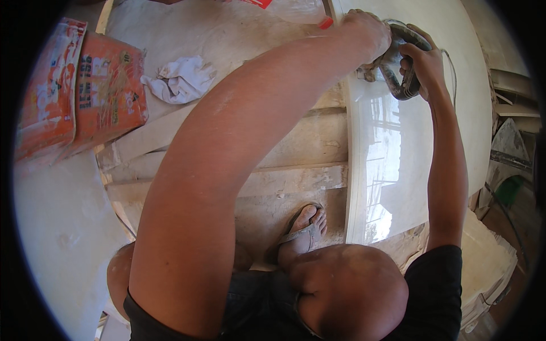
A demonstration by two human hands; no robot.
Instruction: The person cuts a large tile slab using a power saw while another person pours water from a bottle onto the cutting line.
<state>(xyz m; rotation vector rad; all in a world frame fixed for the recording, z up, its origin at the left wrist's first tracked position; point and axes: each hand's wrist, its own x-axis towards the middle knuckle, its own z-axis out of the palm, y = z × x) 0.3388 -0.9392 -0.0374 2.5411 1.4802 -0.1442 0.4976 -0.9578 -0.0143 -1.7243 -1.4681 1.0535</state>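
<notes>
Head view shows your two bare hands at the top, close together over a pale glossy panel [410, 184], with a dark hand-held power tool [391, 59] at its near-left edge. Your right hand [424, 65] is clamped on the tool's looped handle, fingers curled through the opening. Your left hand [368, 37] lies against the tool's left side with its knuckles up; its fingertips are hidden, so you cannot tell whether they are closed on the body or only pressing. A thin cable [453, 79] runs beside your right wrist, and window-like reflections streak the panel below the tool. Left of the panel, a clear plastic bottle [298, 10] with a red cap lies by your left forearm; farther left sit a crumpled white cloth [181, 80] and a smeared orange bucket [111, 85]. Wooden boards [307, 176] cross under your arm, and your sandalled foot [307, 221] rests beside the panel's lower corner.
</notes>
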